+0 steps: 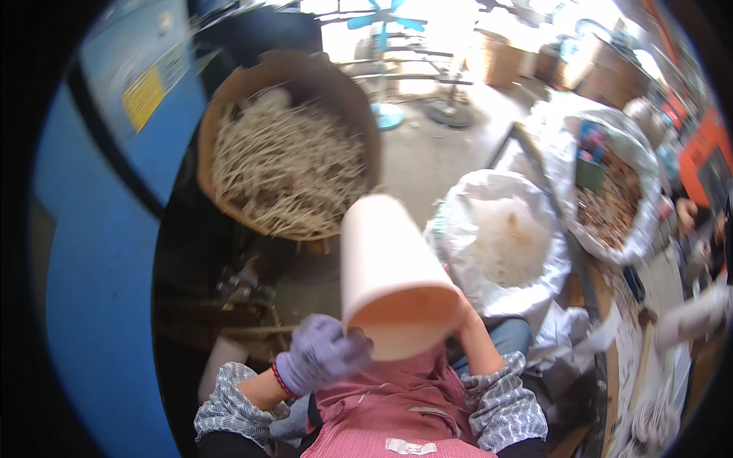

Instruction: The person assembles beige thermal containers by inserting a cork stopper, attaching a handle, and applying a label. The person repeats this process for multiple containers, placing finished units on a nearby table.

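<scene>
A pale pink, smooth tapered bin point(393, 252) is held up in front of my chest, tilted so its open mouth faces me. Its inside looks bare. My left hand point(324, 353), in a grey-purple glove and blurred, closes on the rim at the lower left. My right hand point(467, 314) grips the bin's right side; most of its fingers are hidden behind the wall.
A large brown cardboard drum point(214, 187) full of pale thin strands stands ahead left, beside a blue cabinet point(99, 267). White sacks point(496, 301) stand to the right, one holding brown scraps point(611, 198). A blue fan point(388, 114) stands farther back. At right, another person's hand point(687, 214) shows.
</scene>
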The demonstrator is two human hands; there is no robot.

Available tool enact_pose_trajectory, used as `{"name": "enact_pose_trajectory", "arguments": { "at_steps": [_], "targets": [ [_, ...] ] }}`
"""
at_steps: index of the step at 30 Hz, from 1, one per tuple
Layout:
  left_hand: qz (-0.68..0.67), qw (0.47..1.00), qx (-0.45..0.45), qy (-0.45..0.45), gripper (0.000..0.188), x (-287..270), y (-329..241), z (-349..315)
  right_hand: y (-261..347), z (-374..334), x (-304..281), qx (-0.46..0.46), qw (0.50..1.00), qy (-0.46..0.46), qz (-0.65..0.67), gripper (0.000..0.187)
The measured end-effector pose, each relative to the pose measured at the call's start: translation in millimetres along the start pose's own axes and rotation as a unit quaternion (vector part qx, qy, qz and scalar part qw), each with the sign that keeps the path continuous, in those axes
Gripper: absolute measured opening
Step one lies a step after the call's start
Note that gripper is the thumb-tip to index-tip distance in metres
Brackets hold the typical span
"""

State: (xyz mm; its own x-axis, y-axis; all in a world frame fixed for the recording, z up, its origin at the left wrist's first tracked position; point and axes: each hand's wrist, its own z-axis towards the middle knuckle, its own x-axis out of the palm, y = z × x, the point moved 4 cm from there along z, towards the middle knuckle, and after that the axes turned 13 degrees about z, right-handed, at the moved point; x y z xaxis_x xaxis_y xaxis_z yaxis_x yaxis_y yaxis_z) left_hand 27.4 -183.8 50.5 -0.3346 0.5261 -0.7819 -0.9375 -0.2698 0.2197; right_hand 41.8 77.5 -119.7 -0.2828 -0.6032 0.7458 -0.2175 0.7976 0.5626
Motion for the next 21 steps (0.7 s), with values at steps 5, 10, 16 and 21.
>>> {"name": "enact_pose_trajectory", "arguments": {
  "at_steps": [5, 10, 16, 21],
  "targets": [
    [-0.192, 0.941, 0.209, 0.183, 0.017, 34.7, -38.1, 46.4, 87.0, -79.7, -76.9, -0.265, 0.922, -0.105, 0.261, 0.048],
    [-0.364, 0.922, -0.095, 0.086, 0.060, 5.8, 47.3, 114.6, 112.1, -151.1, 5.3, -0.547, 0.831, -0.105, 0.012, 0.016],
    [-0.452, 0.830, -0.325, -0.028, 0.099, -3.9, 64.3, 164.6, 37.7, -106.4, 91.1, -0.547, 0.745, 0.044, -0.379, 0.032],
    [-0.123, 0.982, -0.143, 0.012, 0.031, -4.5, 106.1, 134.1, 34.9, -74.9, 91.1, -0.447, 0.766, 0.162, -0.432, 0.051]
  ]
}}
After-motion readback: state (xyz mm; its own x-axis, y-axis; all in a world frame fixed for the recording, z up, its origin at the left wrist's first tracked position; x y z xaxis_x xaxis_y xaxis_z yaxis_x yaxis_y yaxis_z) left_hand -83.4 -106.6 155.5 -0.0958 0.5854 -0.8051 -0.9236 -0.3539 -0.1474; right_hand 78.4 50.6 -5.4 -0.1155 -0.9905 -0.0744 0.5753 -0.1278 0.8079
